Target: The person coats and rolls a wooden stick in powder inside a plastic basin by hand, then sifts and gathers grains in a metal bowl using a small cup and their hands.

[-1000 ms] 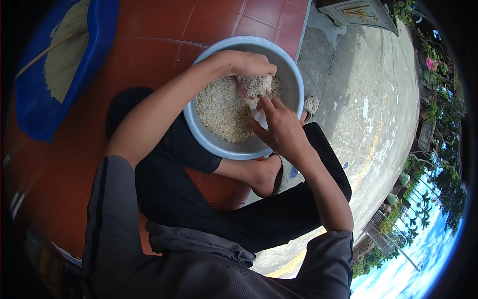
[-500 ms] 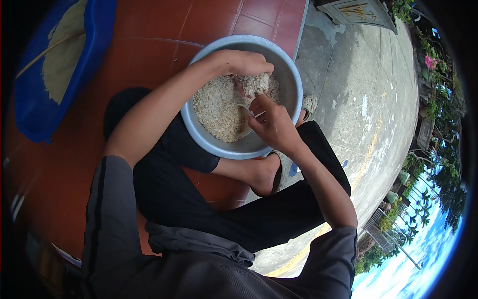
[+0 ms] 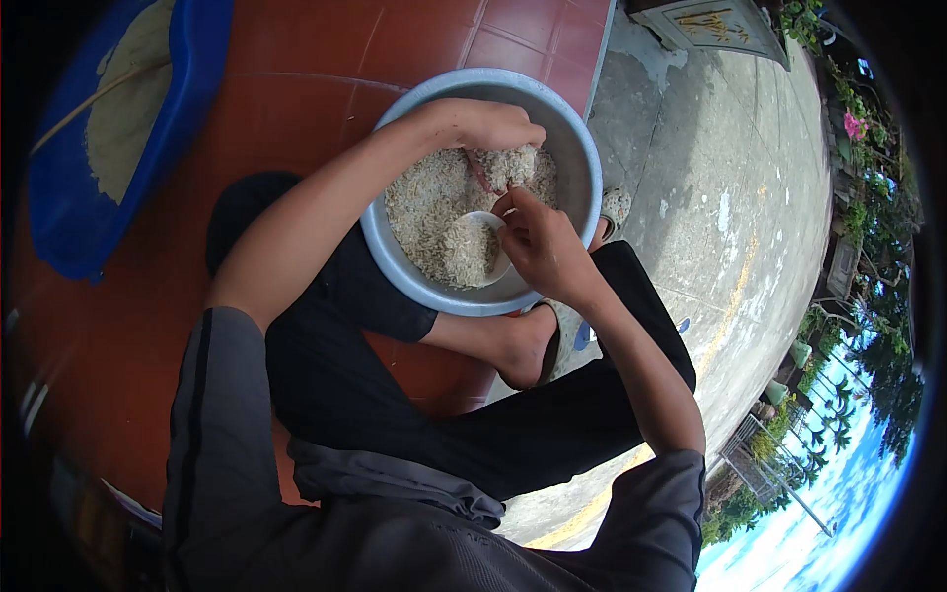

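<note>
A wide metal basin [image 3: 580, 197] holds pale grain [image 3: 419, 202], probably rice. My left hand [image 3: 493, 126] is closed over the basin's far side, its fingers curled down around what looks like a clear bag [image 3: 508, 166] with grain in it and a reddish edge. Part of that bag is hidden behind my knuckles. My right hand [image 3: 541, 242] is closed on a small white cup [image 3: 495, 223], tilted and heaped with grain, low in the basin. My right fingertips come up to the lower edge of the bag; whether they grip it I cannot tell.
A blue dustpan-like tray [image 3: 187, 109] with fine pale material and a thin stick [image 3: 94, 104] lies on the red tiles [image 3: 296, 109] at left. My sandalled foot [image 3: 528, 350] is beside the basin. Grey concrete [image 3: 710, 197] stretches off to the right, past the tile edge.
The white cup has turned over to hold a heap of grain and shows more of its rim. My right hand has shifted slightly; my left hand is nearly still.
</note>
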Demonstrator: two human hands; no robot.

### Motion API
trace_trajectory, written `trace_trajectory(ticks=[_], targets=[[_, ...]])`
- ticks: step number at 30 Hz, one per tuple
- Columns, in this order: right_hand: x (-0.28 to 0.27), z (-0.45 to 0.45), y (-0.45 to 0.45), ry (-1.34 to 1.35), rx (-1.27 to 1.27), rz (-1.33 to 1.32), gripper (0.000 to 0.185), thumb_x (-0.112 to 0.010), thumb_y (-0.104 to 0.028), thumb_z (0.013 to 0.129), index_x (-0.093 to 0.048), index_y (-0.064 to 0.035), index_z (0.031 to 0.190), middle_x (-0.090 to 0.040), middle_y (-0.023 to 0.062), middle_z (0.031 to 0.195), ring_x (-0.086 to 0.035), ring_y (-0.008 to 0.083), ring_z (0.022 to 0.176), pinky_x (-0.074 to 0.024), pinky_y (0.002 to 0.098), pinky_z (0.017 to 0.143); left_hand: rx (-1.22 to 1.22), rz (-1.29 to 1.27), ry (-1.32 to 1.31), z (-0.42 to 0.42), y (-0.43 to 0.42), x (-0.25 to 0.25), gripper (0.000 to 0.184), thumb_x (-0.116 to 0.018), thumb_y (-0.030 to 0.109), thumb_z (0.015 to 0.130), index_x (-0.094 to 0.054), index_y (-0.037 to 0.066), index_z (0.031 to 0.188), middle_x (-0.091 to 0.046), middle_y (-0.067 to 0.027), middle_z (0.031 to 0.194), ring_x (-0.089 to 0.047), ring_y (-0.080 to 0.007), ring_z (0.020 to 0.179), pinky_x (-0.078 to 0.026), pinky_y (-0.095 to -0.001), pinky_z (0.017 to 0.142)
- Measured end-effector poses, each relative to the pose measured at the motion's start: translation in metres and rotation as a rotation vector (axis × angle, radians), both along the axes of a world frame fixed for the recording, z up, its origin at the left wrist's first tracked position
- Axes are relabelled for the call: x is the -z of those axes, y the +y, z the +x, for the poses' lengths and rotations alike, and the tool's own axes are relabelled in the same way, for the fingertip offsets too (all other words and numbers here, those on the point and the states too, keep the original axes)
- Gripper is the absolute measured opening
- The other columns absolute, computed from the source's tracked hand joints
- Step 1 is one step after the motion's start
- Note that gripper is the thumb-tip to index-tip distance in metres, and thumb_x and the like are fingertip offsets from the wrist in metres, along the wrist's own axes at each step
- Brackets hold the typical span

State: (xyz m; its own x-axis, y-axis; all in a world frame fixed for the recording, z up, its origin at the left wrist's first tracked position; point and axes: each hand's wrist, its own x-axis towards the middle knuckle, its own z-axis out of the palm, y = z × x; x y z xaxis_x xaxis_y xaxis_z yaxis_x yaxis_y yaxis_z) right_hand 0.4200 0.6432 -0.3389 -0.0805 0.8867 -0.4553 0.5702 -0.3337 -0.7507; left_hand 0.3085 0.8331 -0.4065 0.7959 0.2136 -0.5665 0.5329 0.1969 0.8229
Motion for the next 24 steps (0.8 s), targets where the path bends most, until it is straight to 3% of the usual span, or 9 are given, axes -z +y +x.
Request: trace_trajectory(ticks=[6, 9, 10, 13, 14, 24], targets=[[-0.029, 0.004, 0.015, 0.017, 0.027, 0.057, 0.023, -0.065, 0.001, 0.097, -0.062, 0.002, 0.12, -0.08, 0.0246, 0.098, -0.081, 0.0374, 0.091, -0.0631, 0.0451, 0.083, 0.071, -0.007, 0.007, -0.005, 0.004, -0.023, 0.058, -0.053, 0.037, 0.106, -0.063, -0.011, 0.138, -0.066, -0.0193, 0.132, -0.067, -0.0274, 0.122, -0.073, -0.0428, 0.076], [-0.045, 0.012, 0.025, -0.034, 0.025, -0.048, 0.021, -0.058, 0.0, 0.105, -0.059, 0.0028, 0.127, -0.077, 0.0204, 0.11, -0.079, 0.0242, 0.105, -0.0609, 0.0398, 0.093, 0.102, 0.023, -0.021, -0.003, 0.004, -0.014, 0.053, -0.053, 0.036, 0.106, -0.069, -0.01, 0.127, -0.071, -0.0175, 0.121, -0.07, -0.0255, 0.113, -0.072, -0.043, 0.075], [-0.049, 0.014, 0.027, -0.06, 0.038, -0.056, 0.021, -0.057, -0.001, 0.106, -0.06, 0.0028, 0.127, -0.076, 0.0192, 0.108, -0.077, 0.0217, 0.103, -0.0606, 0.0382, 0.092, 0.114, 0.033, -0.031, -0.003, 0.004, -0.014, 0.052, -0.052, 0.035, 0.105, -0.071, -0.01, 0.123, -0.073, -0.0167, 0.117, -0.072, -0.0248, 0.109, -0.072, -0.043, 0.074], [-0.051, 0.02, 0.029, -0.081, 0.14, -0.065, 0.022, -0.056, 0.0, 0.105, -0.06, 0.0032, 0.126, -0.076, 0.0178, 0.106, -0.076, 0.0197, 0.101, -0.0602, 0.0364, 0.091, 0.08, -0.03, -0.027, -0.004, 0.002, -0.015, 0.05, -0.052, 0.035, 0.105, -0.074, -0.009, 0.113, -0.075, -0.0149, 0.107, -0.073, -0.0234, 0.097, -0.07, -0.0409, 0.072], [-0.044, 0.023, 0.026, -0.093, 0.166, 0.059, 0.022, -0.06, -0.008, 0.102, -0.062, 0.0001, 0.122, -0.077, 0.02, 0.093, -0.081, 0.0305, 0.087, -0.0618, 0.0418, 0.081, 0.086, -0.011, -0.022, -0.004, 0.002, -0.015, 0.05, -0.051, 0.035, 0.105, -0.074, -0.009, 0.113, -0.075, -0.0152, 0.107, -0.073, -0.0235, 0.095, -0.069, -0.0412, 0.073], [-0.057, 0.023, 0.03, -0.153, 0.265, 0.068, 0.027, -0.072, -0.016, 0.101, -0.063, 0.0013, 0.121, -0.075, 0.0161, 0.085, -0.08, 0.0243, 0.08, -0.0604, 0.038, 0.074, 0.216, 0.151, 0.029, -0.002, 0.003, -0.012, 0.053, -0.048, 0.035, 0.106, -0.076, -0.008, 0.119, -0.078, -0.0174, 0.111, -0.073, -0.0246, 0.096, -0.059, -0.0451, 0.09]])
